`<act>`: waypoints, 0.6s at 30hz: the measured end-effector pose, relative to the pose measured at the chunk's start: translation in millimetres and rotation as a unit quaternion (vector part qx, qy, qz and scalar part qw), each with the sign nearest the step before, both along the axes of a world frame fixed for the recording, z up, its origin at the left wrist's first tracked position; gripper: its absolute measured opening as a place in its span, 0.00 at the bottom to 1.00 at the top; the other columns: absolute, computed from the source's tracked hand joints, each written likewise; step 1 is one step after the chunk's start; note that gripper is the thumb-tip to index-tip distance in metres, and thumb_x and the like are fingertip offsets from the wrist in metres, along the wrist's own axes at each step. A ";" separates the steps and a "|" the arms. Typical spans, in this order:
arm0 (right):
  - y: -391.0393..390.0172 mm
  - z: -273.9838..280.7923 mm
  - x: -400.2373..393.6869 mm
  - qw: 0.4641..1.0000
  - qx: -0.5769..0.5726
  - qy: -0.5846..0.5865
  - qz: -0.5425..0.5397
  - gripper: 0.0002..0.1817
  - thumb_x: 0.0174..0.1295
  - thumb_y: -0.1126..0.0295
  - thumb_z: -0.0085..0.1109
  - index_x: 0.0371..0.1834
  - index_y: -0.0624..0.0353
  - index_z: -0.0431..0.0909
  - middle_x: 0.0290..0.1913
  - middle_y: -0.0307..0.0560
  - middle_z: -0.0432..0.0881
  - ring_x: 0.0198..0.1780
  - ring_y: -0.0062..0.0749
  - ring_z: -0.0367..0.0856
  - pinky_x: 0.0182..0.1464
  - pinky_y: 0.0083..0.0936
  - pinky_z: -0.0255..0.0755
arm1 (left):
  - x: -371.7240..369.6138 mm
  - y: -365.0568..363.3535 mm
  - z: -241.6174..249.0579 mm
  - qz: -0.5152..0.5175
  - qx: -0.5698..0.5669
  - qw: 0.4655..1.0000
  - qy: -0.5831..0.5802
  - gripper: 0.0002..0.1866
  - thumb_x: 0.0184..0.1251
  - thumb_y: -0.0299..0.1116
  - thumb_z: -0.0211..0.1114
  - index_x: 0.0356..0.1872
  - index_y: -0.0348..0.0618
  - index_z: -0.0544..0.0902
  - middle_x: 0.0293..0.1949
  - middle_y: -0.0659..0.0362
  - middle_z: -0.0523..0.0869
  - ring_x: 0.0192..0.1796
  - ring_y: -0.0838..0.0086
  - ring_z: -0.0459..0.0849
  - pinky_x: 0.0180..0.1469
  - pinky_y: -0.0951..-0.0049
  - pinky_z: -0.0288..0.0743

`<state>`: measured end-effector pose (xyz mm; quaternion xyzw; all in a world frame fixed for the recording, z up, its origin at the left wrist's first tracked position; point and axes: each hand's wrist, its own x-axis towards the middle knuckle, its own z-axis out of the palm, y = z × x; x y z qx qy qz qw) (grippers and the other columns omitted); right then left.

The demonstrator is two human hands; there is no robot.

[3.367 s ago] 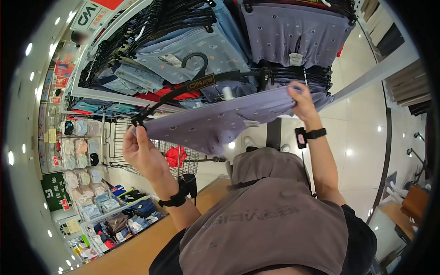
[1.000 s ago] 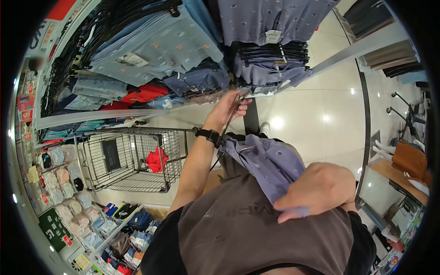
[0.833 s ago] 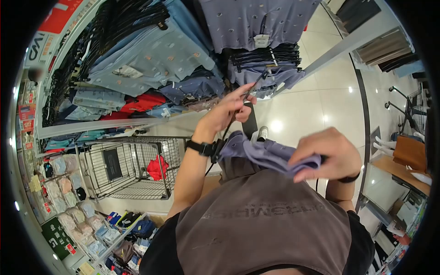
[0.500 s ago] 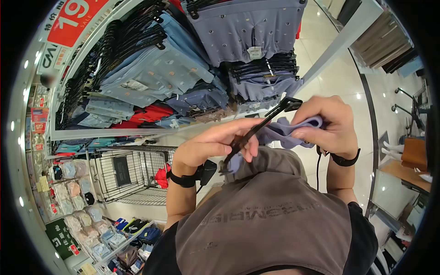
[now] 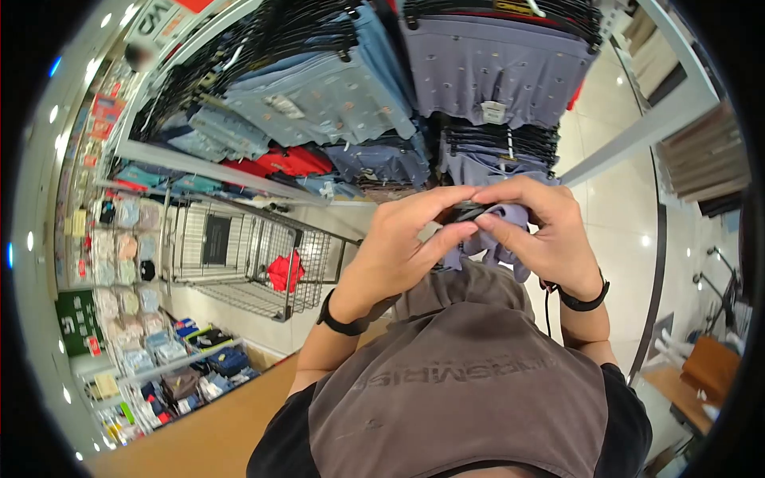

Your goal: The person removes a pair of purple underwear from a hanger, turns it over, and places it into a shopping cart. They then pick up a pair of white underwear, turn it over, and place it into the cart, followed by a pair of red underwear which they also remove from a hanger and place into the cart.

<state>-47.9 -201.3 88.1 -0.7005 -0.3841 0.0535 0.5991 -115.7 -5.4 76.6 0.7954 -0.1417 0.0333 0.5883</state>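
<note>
My left hand (image 5: 402,239) and my right hand (image 5: 550,227) meet in front of my chest, fingertips and thumbs touching. Between them is a black hanger (image 5: 466,211), mostly hidden, gripped at its end by the fingers of my left hand. A purple garment (image 5: 514,217) is pinched in my right hand beside the hanger and hangs down below both hands. Just beyond the hands, more purple garments (image 5: 506,169) hang on black hangers.
A metal rack (image 5: 227,171) of hanging blue, red and purple garments stands ahead. At the left is a wire cart (image 5: 215,271) holding a red item (image 5: 285,271). A brown surface (image 5: 215,414) lies at lower left, and a white rack post (image 5: 637,139) is at right.
My hands have come together. The hanger, earlier slanting long between them, is now mostly covered by my fingers. The view has shifted, so the rack and cart appear further right.
</note>
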 end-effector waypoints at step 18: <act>29.0 4.0 10.5 0.991 0.082 -0.047 0.099 0.08 0.48 0.76 0.74 0.29 0.62 0.83 0.26 0.44 0.85 0.24 0.27 0.82 0.28 0.17 0.71 | -30.4 23.2 18.7 0.051 0.023 0.995 -0.081 0.13 0.70 0.32 0.62 0.42 0.31 0.86 0.24 0.55 0.87 0.28 0.73 0.88 0.31 0.77 0.79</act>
